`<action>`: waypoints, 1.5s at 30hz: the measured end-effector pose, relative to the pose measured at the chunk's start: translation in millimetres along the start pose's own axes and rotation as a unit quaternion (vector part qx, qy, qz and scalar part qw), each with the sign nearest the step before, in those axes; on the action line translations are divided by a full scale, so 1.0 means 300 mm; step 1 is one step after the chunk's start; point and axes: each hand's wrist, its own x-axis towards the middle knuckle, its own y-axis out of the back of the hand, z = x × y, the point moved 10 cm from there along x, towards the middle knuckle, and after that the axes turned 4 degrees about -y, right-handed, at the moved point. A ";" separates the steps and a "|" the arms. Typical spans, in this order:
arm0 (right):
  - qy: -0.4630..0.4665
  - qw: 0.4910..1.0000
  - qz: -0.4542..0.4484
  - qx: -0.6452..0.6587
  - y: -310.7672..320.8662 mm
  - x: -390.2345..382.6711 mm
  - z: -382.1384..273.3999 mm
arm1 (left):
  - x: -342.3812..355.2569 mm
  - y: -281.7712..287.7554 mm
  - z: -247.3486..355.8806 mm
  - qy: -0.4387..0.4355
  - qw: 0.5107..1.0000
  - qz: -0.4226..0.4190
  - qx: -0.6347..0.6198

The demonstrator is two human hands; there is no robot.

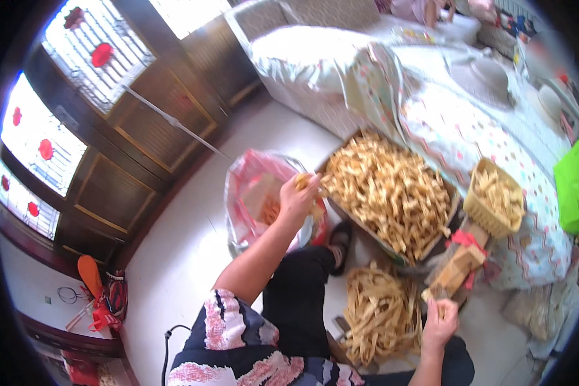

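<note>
My left hand (pixel 296 201) is raised over the pink-and-white plastic bag (pixel 233 186), close to the left edge of a wide box. Its fingers are closed around a small tan folded piece (pixel 302 182). The box holds a heap of similar tan folded pieces (pixel 386 193). At the lower right, my right hand (pixel 441 321) is closed by the near end of a wooden block (pixel 455 270); what it pinches is too small to make out. Left of that hand lies a tangled pile of long tan strips (pixel 381 315).
A yellow basket (pixel 495 222) of pale pieces stands at the block's far end, where red cloth (pixel 464 240) is tied. Beyond the box is a sofa with a patterned cover (pixel 469 128). A green bag (pixel 572 186) sits far right. Dark doors (pixel 167 122) line the left; another person is partly visible at the back.
</note>
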 end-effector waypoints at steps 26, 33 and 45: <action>0.294 0.930 -0.219 0.014 -0.026 -0.091 -0.386 | -1.046 -0.837 -0.104 0.225 0.684 -0.688 -0.095; 0.104 0.990 -0.067 0.073 0.157 0.064 -0.147 | -1.117 -0.761 0.384 0.059 0.533 -0.802 -0.262; -0.441 0.567 -0.397 0.571 -0.274 -0.189 0.082 | -0.873 -0.756 0.355 -0.484 0.669 -0.564 0.007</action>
